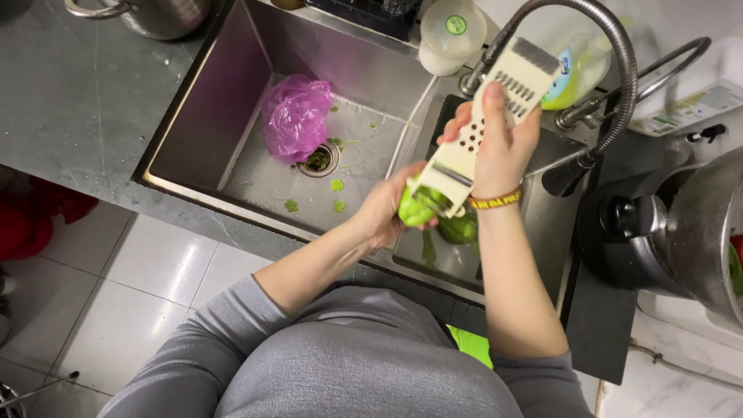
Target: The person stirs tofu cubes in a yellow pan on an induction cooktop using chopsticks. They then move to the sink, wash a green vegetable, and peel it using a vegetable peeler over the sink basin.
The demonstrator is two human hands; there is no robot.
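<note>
My right hand grips a cream flat grater, holding it tilted over the right basin of the steel sink. Under the grater's lower end, my left hand holds a light green vegetable pressed against it. Another green piece lies in the basin just below. A yellow band circles my right wrist.
A pink plastic bag lies by the drain in the left basin, with green scraps around it. A spring faucet arches over the sink. A white lidded container, a dish soap bottle and steel pots stand around.
</note>
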